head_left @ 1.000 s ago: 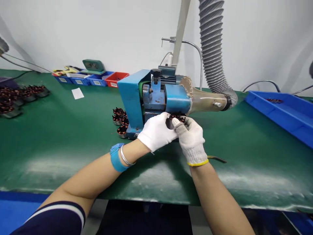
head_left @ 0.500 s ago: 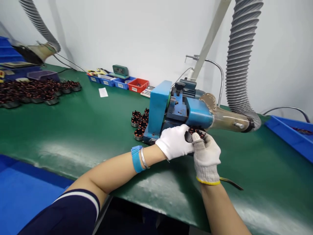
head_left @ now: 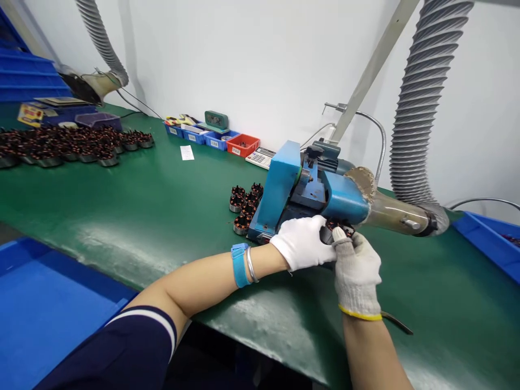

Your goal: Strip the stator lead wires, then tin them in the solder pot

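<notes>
"So, what is between the two hands?"

"A short black, copper and grey metal ring (head_left: 327,234), a dull band around its side and coppery windings at the top. It is held just in front of the angular blue-painted metal machine (head_left: 277,181); I cannot tell if they touch."

"And the grip?"

"Pinching the ring from both sides. The smooth white-gloved left hand (head_left: 306,242) curls round its left side; the coarse knit-gloved right hand (head_left: 358,273) sets a pale, smooth-tipped thumb against the near face. Some fingertips are hidden."

"What about the wrists?"

"On the left, a flat blue strap (head_left: 240,265) beside a rounded, silvery bangle (head_left: 251,264). On the right, the glove ends in a yellow hem (head_left: 360,315)."

"And around them?"

"A glossy green worktop (head_left: 174,206), slightly uneven where light catches it. Similar copper-wound rings (head_left: 242,219) stand clustered left of the machine. On its right, a translucent amber funnel (head_left: 392,214) with a rough, crusty edge runs into a ridged grey hose (head_left: 422,108)."
</notes>
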A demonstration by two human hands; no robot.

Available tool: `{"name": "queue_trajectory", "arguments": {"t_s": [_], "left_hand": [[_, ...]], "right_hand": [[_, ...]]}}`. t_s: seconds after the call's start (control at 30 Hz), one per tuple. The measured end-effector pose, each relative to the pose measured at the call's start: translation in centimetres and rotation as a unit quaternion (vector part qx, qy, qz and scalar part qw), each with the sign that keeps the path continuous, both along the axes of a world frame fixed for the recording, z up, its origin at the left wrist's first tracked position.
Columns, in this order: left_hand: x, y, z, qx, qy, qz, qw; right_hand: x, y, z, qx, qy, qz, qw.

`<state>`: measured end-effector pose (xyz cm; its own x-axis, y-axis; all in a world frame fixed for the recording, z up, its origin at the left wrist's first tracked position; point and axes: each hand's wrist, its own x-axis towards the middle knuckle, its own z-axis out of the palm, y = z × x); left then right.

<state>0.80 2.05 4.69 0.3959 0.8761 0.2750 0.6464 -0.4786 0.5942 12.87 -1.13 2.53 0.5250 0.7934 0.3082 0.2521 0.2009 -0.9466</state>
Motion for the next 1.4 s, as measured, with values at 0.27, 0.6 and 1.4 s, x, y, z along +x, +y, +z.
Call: {"name": "queue_trajectory", "arguments": {"t_s": [0.27, 0.6, 1.4], "left_hand": [[-0.2, -0.6, -4.8, 0.038, -0.305, -0.117, 0.944], [0.3, -1.3, -3.4, -0.079, -0.512, -0.086, 0.851], [-1.7, 0.3, -2.9, 0.016, -0.340, -0.122, 0.932]], "right_hand": [[0.7, -1.4, -1.9, 0.121, -0.186, 0.093, 0.971], [0.6, -1.5, -1.1, 0.064, -0.151, 0.156, 0.974], [2.6, -1.3, 0.1, 0.135, -0.317, 0.017, 0.939]]}}
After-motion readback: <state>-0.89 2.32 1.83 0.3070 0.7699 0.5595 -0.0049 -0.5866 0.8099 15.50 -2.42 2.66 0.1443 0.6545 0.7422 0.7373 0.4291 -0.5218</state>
